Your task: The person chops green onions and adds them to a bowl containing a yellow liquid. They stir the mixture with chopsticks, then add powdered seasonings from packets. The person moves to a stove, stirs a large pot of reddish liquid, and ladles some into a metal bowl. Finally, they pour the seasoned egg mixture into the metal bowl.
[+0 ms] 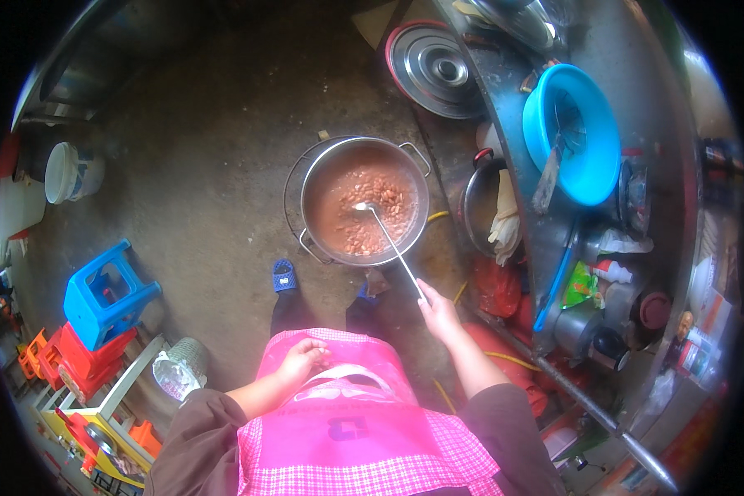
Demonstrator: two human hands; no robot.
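A long-handled metal ladle (397, 248) is in the grip of my right hand (439, 310), which holds the upper end of its handle. The ladle's bowl sits among pinkish-brown beans or nuts (372, 239) in cloudy reddish liquid. They are inside a large two-handled steel pot (305, 211) in front of my feet. A round metal stand (287, 186) shows at the pot's left side. My left hand (304, 361) rests close to the front of my pink apron (347, 428), fingers loosely curled, with nothing visible in it.
To the right runs a metal counter (502, 118) bearing a blue basin (536, 118) with a wire skimmer. A lidded pot (437, 68) and a red-handled pot (471, 204) stand by it. Yellow hose (511, 359) crosses the floor. Plastic stools (105, 304) and a bucket (74, 173) are left.
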